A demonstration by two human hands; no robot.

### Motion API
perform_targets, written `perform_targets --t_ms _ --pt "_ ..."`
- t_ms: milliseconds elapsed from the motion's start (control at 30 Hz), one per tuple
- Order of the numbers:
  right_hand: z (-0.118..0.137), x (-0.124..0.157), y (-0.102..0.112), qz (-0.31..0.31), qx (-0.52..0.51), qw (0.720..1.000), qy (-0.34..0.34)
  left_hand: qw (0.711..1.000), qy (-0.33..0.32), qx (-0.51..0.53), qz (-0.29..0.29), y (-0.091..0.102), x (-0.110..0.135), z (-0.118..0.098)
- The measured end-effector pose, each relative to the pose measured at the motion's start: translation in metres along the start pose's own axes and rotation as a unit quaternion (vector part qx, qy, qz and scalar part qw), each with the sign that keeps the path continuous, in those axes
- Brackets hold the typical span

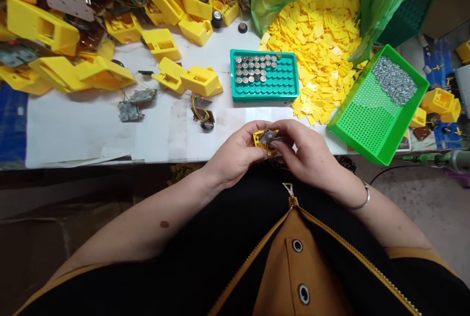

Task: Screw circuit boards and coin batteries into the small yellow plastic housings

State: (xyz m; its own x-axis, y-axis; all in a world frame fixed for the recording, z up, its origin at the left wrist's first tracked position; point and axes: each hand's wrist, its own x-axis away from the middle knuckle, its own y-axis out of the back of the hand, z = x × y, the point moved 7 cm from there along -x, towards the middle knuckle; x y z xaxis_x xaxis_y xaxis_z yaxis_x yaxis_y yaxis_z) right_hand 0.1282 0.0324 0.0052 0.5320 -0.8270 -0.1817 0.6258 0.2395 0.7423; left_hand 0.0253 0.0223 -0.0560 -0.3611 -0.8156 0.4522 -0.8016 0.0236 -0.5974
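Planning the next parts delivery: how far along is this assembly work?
Done: cannot tell; no finished pile stands out. In hand: both the left hand and right hand grip one small yellow plastic piece. Left: the teal battery tray is about one-third filled, and many yellow housings and loose circuit boards wait.

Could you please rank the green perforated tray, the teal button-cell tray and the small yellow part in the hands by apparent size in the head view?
1. green perforated tray
2. teal button-cell tray
3. small yellow part, mostly hidden between left hand and right hand
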Motion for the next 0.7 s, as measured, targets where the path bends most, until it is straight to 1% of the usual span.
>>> perform_targets --t_ms 133,300,367,467,500,567,633,700 --pt "0.000 0.002 -0.001 -0.020 -0.005 1.000 0.016 1.000 -0.004 0.001 -0.003 0.000 0.001 0.001" --pt "-0.001 0.003 -0.004 0.004 -0.033 0.999 0.006 1.000 0.013 0.010 -0.024 0.001 0.001 0.002" --pt "-0.002 0.003 -0.004 0.010 -0.045 0.999 0.008 0.999 0.025 0.022 -0.021 0.001 0.001 0.002" --pt "-0.004 0.007 -0.004 0.017 -0.047 0.999 0.020 0.999 0.038 0.030 0.003 0.000 0.002 0.003" --pt "-0.003 0.009 -0.004 0.019 -0.037 0.999 0.031 0.999 0.039 0.030 0.012 0.000 0.002 0.003" --pt "0.000 0.015 -0.004 0.014 0.007 0.997 0.075 0.999 0.034 0.029 0.026 0.000 0.003 0.004" --pt "0.006 0.022 -0.004 0.002 0.072 0.989 0.128 0.999 0.020 0.024 0.033 0.000 0.003 0.004" --pt "0.010 0.028 -0.005 -0.011 0.129 0.978 0.164 0.999 0.008 0.009 0.040 0.000 0.004 0.005"
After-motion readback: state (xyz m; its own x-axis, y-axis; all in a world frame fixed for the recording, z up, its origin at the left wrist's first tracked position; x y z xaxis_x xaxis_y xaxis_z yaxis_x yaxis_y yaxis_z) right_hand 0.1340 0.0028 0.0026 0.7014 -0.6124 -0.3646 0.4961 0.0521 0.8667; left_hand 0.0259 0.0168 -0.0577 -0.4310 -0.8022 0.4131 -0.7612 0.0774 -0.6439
